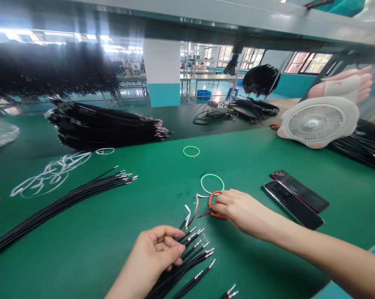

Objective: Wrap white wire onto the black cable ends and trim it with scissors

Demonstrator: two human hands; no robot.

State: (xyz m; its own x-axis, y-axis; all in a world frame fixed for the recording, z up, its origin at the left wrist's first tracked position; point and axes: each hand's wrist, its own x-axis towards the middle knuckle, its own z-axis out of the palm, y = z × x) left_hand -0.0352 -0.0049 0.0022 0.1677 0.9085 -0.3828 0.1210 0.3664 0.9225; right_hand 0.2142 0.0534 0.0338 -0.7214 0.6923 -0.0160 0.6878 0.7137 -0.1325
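Observation:
My left hand [153, 253] is closed around a bundle of black cables [187, 261] with stripped, bare ends, low in the middle of the green table [113, 232]. The cable tips fan out to the right of my fingers. My right hand [237, 209] reaches in from the right, its fingers closed on the orange handles of small scissors [213, 209] that lie on the table. A few short cut wire scraps [192, 207] rest just left of the scissors. A green and white ring [212, 183] lies right behind them.
A long bunch of black cables [59, 201] lies at the left, with a big stack of cables [106, 124] behind it. Two phones [295, 198] lie at the right. A small white fan [318, 122], a green band [191, 151] and white wire ties [50, 174] also sit on the table.

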